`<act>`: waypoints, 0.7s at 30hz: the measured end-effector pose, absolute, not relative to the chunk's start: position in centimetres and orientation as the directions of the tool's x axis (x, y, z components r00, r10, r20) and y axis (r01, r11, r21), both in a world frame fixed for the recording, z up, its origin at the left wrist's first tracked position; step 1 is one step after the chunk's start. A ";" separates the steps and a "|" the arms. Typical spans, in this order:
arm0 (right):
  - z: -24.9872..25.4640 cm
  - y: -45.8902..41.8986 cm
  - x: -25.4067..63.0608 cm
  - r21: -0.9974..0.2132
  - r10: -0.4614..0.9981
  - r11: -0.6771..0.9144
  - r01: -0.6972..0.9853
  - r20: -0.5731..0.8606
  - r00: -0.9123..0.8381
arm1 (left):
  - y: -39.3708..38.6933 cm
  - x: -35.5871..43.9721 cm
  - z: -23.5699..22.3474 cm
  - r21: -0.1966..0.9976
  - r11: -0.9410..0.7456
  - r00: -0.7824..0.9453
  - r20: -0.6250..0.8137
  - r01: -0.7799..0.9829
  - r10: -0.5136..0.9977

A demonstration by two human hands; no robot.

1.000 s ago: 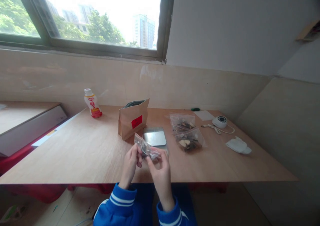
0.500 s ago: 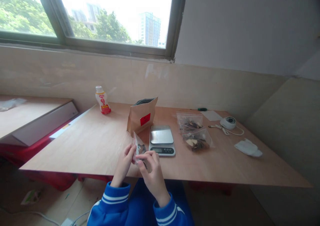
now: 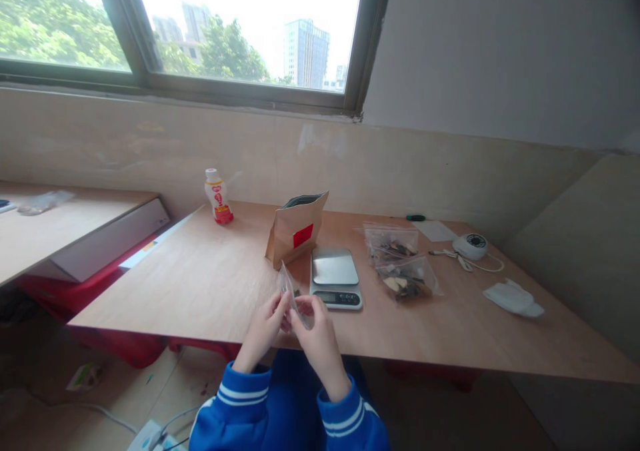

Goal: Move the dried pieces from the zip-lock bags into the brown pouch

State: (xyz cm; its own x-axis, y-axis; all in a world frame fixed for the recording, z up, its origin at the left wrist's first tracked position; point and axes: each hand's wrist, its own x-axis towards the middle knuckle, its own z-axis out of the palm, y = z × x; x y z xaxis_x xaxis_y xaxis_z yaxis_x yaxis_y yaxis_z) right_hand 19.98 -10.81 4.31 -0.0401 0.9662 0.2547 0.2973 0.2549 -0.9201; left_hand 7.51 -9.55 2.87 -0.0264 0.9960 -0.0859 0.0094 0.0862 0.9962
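Item one, a small clear zip bag (image 3: 289,290), was held upright with a slight tilt above the near edge of a plywood table (image 3: 165,298), its lower part pinched between the left hand (image 3: 263,327) and the right hand (image 3: 320,340). Both hands were closed narrowly on the bag, with the fingers curled and the fingertips brought close together; its contents were hidden by the fingers. Both forearms were raised and angled inward from blue sleeves with white stripes (image 3: 295,408), the wrists slightly bent. With the hands taken as centre and 12 o'clock as straight ahead, a digital kitchen scale (image 3: 335,278) was placed just beside them at 1 o'clock, and a kraft paper pouch with a red label (image 3: 295,236) stood upright at 12 o'clock. Two zip bags of dried pieces (image 3: 400,264) lay at 2 o'clock, beyond the scale. A plastic drink bottle (image 3: 219,196) stood at 11 o'clock. A round white device with a cable (image 3: 470,245) and a white folded cloth (image 3: 514,299) were recorded well apart at 3 o'clock.
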 end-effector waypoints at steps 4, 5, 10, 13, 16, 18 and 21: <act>4.3 -10.1 20.4 -0.952 0.977 0.201 0.231 0.180 -0.111 | -9.6 7.0 2.8 0.993 0.119 -0.023 -0.119 -0.007 0.993; 4.4 -10.0 20.5 -0.958 0.979 0.185 0.221 0.159 -0.128 | -9.6 6.9 2.9 0.993 0.117 -0.019 -0.117 -0.001 0.993; 4.9 -9.6 21.2 -0.958 0.978 0.149 0.244 0.106 -0.179 | -10.1 6.7 3.2 0.989 0.137 0.000 -0.138 0.053 0.990; 4.9 -9.4 21.3 -0.957 0.983 0.135 0.257 0.096 -0.159 | -10.3 6.9 3.6 0.988 0.144 0.009 -0.144 0.065 0.989; 4.6 -9.2 21.0 -0.969 0.987 0.082 0.231 0.048 -0.151 | -10.5 7.0 3.9 0.987 0.145 0.038 -0.148 0.067 0.988; 4.5 -9.1 20.7 -0.980 0.986 0.034 0.198 0.001 -0.166 | -10.5 7.1 3.7 0.987 0.148 0.054 -0.152 0.068 0.987; 4.4 -9.1 20.5 -0.986 0.985 -0.015 0.168 -0.043 -0.167 | -10.4 7.0 3.3 0.987 0.148 0.064 -0.152 0.061 0.986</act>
State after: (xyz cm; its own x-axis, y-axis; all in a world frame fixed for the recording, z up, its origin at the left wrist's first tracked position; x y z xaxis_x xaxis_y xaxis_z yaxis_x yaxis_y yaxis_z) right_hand 20.55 -9.15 4.43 -0.1670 0.9850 -0.0429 0.1675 -0.0145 -0.9858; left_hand 7.03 -10.36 3.34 0.0635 0.9863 -0.1522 0.0605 0.1484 0.9871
